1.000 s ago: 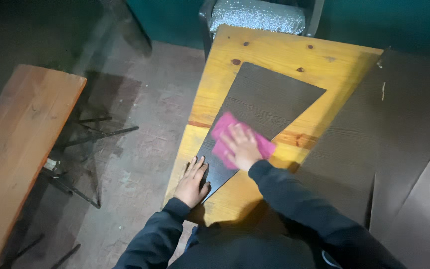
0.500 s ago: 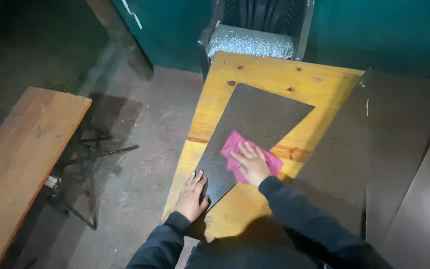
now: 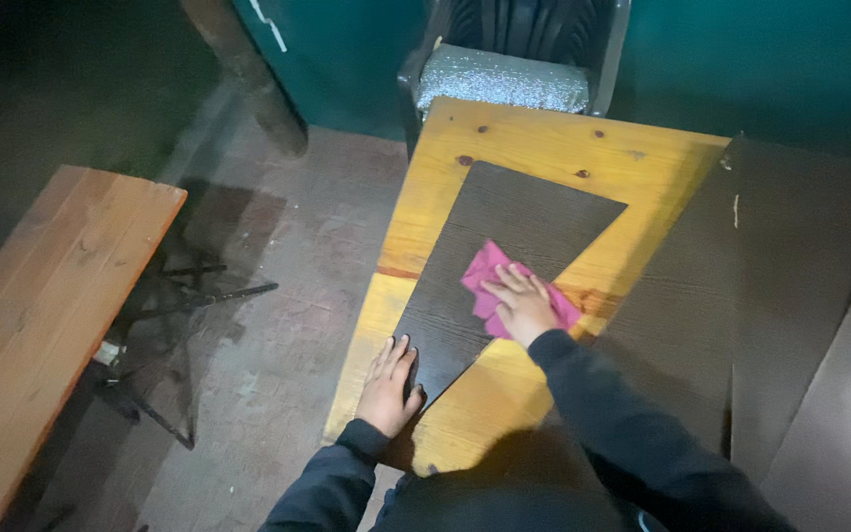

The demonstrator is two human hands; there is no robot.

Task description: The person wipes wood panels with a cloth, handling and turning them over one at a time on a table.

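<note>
A dark brown wood-grain panel [image 3: 514, 222] lies on a yellow wooden table [image 3: 544, 138]. My right hand [image 3: 522, 305] presses a pink cloth [image 3: 490, 276] flat onto the panel near its right edge. My left hand [image 3: 389, 386] lies open and flat on the panel's near left corner, fingers spread, holding it down. Both arms wear dark sleeves.
A chair with a sparkly grey seat cushion [image 3: 504, 84] stands behind the table. Large dark boards [image 3: 800, 286] lean or lie at the right. A wooden bench [image 3: 41, 315] stands at the left over metal legs [image 3: 184, 291]. A dark post [image 3: 248, 79] rises from the tiled floor.
My right hand with the pink cloth has shifted slightly across the panel. The camera has tilted, showing more of the chair. My left hand stays on the panel's near corner.
</note>
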